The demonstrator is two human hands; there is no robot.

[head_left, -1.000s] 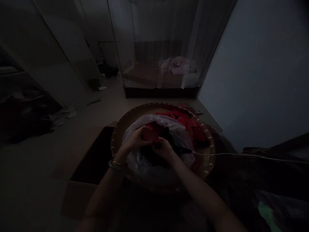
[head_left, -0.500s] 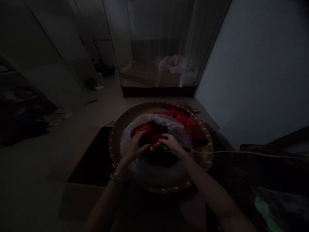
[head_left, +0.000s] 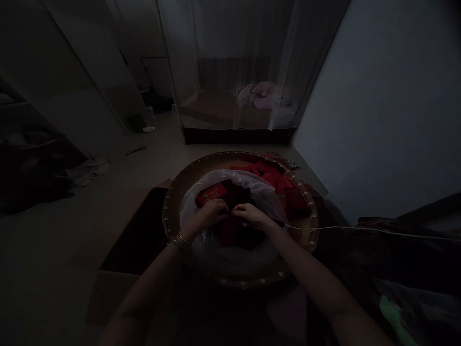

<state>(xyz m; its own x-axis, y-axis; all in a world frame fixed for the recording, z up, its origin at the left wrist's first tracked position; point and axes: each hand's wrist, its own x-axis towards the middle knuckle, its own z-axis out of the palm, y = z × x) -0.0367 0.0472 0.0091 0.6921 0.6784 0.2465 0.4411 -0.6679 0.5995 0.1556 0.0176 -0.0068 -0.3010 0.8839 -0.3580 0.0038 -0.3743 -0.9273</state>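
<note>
Dark-red flat packet shows within a translucent plastic bag inside the round woven bamboo tray, just below the left hand and right hand, whose fingers bend together; I cannot tell whether they clamp it. Farther across the tray come 1 red pale-printed box, then heaped red packets; beyond the tray stands a net-curtained bed.

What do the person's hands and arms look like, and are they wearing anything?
The left hand is bare, with a thin gold-coloured bracelet and a pale bangle at its wrist. The right hand is bare too, with nothing to be seen on its wrist. No sleeves show.
</note>
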